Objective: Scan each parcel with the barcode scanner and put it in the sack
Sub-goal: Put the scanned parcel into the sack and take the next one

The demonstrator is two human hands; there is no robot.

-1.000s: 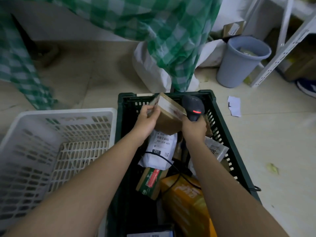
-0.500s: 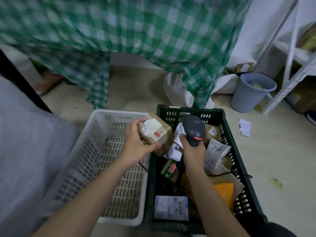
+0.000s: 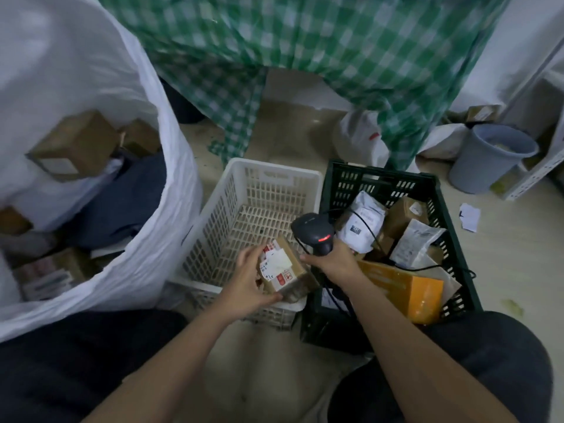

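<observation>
Cardboard parcel (image 3: 282,271) in left hand (image 3: 248,283) grip

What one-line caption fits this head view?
Left hand holds a labelled parcel beside the scanner in the right hand, white sack at left.

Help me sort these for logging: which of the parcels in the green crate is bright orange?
The orange box at the near right corner of the green crate; the other parcels there are plain brown cartons or white mailer bags.

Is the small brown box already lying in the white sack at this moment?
No, the left hand grips the small brown box above the white basket, with the white sack off to the left.
</observation>
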